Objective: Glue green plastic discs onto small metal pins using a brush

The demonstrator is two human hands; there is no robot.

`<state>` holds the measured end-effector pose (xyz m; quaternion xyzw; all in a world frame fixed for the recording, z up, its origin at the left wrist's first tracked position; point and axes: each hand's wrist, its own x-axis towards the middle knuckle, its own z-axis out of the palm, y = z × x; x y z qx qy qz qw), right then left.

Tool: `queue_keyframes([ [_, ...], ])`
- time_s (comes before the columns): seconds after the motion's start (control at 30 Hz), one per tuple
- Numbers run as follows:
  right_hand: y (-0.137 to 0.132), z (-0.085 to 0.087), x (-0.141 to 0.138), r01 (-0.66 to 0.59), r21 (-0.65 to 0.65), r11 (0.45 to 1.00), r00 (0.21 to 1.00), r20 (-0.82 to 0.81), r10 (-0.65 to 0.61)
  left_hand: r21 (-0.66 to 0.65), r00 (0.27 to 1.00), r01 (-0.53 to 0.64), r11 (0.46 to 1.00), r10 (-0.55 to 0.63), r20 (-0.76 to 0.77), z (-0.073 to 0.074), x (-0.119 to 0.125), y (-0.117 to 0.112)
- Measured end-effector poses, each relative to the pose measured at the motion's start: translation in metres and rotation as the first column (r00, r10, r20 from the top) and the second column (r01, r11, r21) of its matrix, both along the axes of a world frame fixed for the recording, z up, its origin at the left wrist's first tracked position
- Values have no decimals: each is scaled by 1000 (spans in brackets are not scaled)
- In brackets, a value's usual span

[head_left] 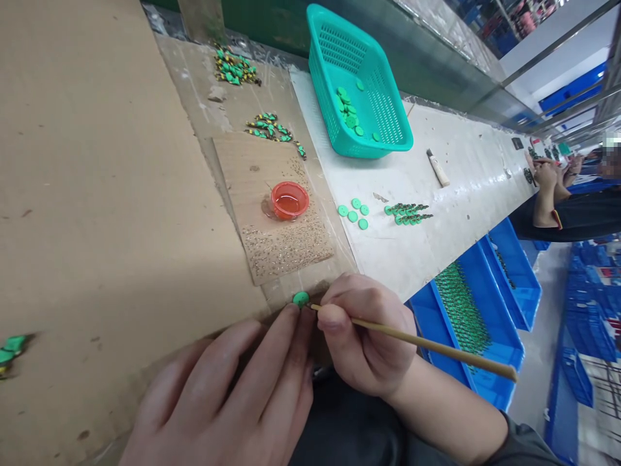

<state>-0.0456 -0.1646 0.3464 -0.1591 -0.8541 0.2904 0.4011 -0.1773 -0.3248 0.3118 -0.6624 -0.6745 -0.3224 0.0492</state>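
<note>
My left hand (237, 388) is closed at its fingertips on a small round green disc (301, 298) with small holes, close to the table edge. A thin wooden stick (436, 347) is pinched in my right hand (371, 330), its narrow tip touching or almost touching the disc beside my left fingertips. Just beyond the hands lies a cardboard sheet (233, 188) covered with tiny brownish specks. On it stands a small red cup (290, 200) of amber liquid.
A turquoise basket (361, 152) holds several green discs. Loose green discs (352, 217) and discs with dark stems (410, 213) lie nearby, along with a tube (438, 168). Green-and-black pieces (235, 66) sit at the back. Blue bins (499, 382) stand right; a co-worker (567, 200) sits farther off.
</note>
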Motion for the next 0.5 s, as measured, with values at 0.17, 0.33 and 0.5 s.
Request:
queue_keyframes([
  [0.17,0,4,1,-21,28,999,999,45,19,4,1000,9,1000,-9,-12,1,-1,2],
  [0.33,-2,5,3,-1,16,1000,998,56,0,31,1000,4,1000,-3,-31,0,0,3],
  [0.5,-3,1,2,2,-11,1000,1000,-3,-2,33,999,12,999,-11,-40,1,-1,2],
])
